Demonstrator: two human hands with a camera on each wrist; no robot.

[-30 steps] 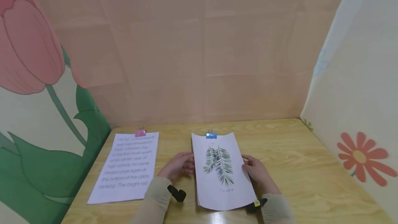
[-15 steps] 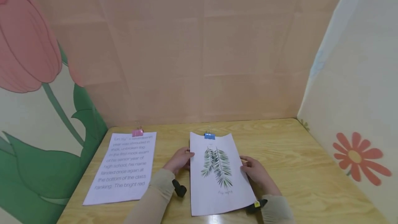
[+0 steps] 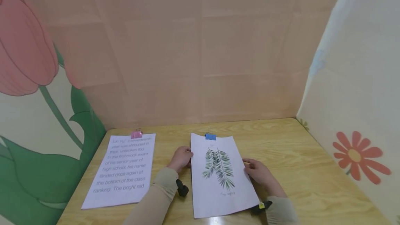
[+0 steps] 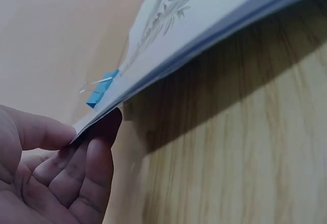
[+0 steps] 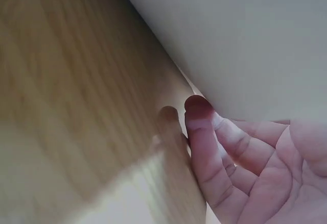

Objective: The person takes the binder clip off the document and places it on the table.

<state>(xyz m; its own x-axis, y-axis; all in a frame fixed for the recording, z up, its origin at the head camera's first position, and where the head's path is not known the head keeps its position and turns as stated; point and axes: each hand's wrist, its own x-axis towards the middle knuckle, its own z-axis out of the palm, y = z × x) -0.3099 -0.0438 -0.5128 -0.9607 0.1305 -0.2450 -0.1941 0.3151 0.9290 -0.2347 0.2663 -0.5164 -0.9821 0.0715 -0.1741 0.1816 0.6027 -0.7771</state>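
A clipped stack of paper sheets [image 3: 200, 186] lies in the middle of the head view, a green palm-leaf picture upside down on its top sheet. A blue binder clip [image 3: 210, 136] holds its far edge. My left hand [image 3: 180, 159] pinches the left edge, thumb above and fingers below, as the left wrist view shows; there the edge of the stack [image 4: 219, 20] is raised off the wood. At the right edge my right hand [image 3: 260, 174] holds the sheets, its fingers [image 5: 204, 147] under the paper and its thumb mostly out of the right wrist view.
Left of the stack, another set of sheets [image 3: 125, 169] with large printed text lies under a pink binder clip [image 3: 136, 134]. Both rest on a wood-grain table [image 3: 312, 183]. A plain pinkish-brown wall [image 3: 200, 61] stands behind, with flower-patterned walls on either side.
My left hand has gone from relaxed fingers beside the stack to pinching its left edge. The near left corner of the stack has shifted left and nearer. My right hand stays at the right edge.
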